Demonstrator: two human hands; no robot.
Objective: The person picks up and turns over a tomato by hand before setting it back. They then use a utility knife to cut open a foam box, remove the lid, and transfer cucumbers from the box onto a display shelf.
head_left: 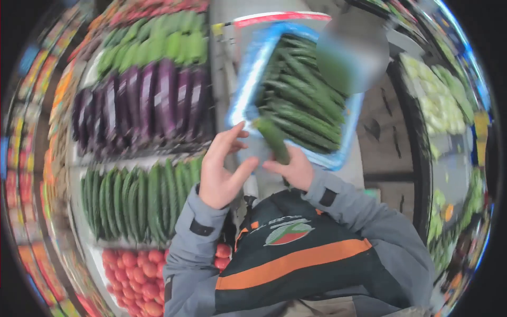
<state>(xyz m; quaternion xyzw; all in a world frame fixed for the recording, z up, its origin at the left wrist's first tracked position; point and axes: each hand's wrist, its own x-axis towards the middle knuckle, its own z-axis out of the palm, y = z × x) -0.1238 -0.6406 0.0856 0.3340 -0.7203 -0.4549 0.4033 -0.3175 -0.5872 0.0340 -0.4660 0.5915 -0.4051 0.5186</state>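
Observation:
My right hand (298,170) is closed around a green cucumber (273,138), which tilts up out of the fingers over the near left edge of a crate. To its left, my left hand (224,171) is open, its fingers and thumb apart with nothing between them. The blue-lined crate (241,103) in front of me is filled with many more cucumbers (303,90), lying lengthwise. A round blurred patch covers the crate's upper right corner.
On the left, a display shelf holds a row of cucumbers (134,203), purple eggplants (142,108), green vegetables (158,45) and red tomatoes (136,277). Brown panels (388,127) lie right of the crate. Pale leafy vegetables (435,95) stand farther right.

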